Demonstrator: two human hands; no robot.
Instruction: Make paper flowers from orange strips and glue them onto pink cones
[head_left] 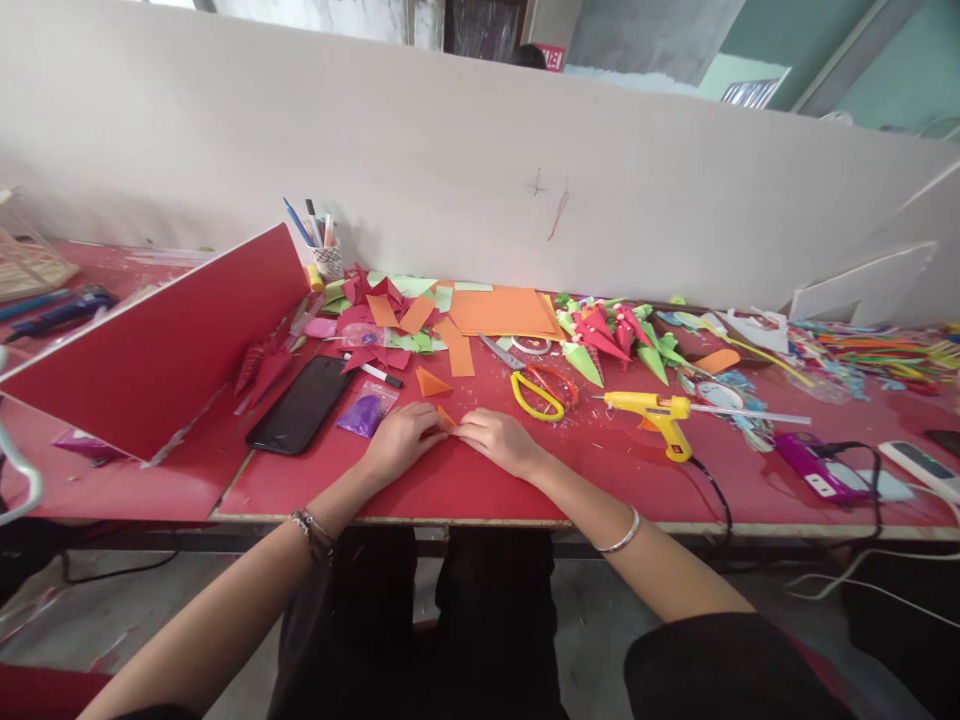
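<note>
Both my hands meet at the front middle of the red table, with a small piece of orange paper [445,415] between them. My left hand [403,438] pinches its left side, fingers closed. From the right, my right hand [501,440] presses its fingertips onto the same paper; most of it is hidden under the fingers. Just behind lies a folded orange paper triangle [432,382]. A small bag of purple beads or glitter [364,412] rests beside my left hand. Scissors with yellow and orange handles [541,392] lie beyond my right hand.
A black phone [298,405] and a leaning red board [172,350] are at left. Orange sheets [502,312] and cut scraps [382,320] lie at the back. Red and green paper cones [607,335], a yellow glue gun [652,415] with its cord, and a purple power box [821,470] stand right.
</note>
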